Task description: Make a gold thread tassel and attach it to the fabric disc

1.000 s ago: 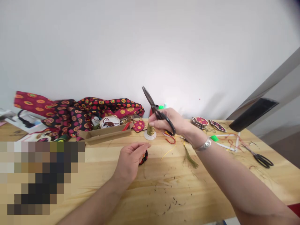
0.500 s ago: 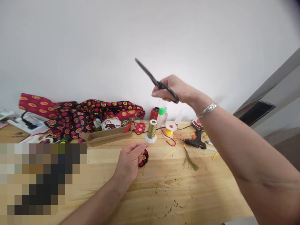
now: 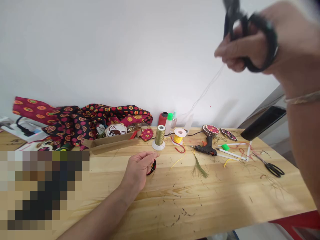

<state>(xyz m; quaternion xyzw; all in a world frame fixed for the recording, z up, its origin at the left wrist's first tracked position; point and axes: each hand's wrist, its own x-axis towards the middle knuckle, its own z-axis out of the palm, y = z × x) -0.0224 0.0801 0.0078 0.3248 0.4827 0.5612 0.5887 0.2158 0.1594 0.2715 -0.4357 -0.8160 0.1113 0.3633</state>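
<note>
My right hand (image 3: 250, 43), blurred and raised high at the right, grips black-handled scissors (image 3: 261, 43); the blades point up and leave the frame. A pale doubled thread (image 3: 206, 89) runs from its pinched fingertips down and left toward my left hand (image 3: 137, 170). That lower stretch fades from sight. Low over the table, the left thumb and forefinger are pinched together at the thread's line. Partly hidden behind this hand is a round black-and-red patterned fabric piece (image 3: 152, 167). Just beyond the fingertips stands a gold thread spool (image 3: 160, 136).
Behind are a yellow cord spool (image 3: 178, 137), bottles (image 3: 169, 122) and a cardboard box (image 3: 113, 142). Patterned cloth (image 3: 72, 123) is heaped left. Rightward lie a glue gun (image 3: 207, 149), a green tassel (image 3: 199, 168) and a second pair of scissors (image 3: 273, 169). Dark scraps (image 3: 178, 216) litter the front.
My right hand has swung up and to the right with the scissors, drawing out the thread. My left hand stays nearly in place. The second scissors have come into view.
</note>
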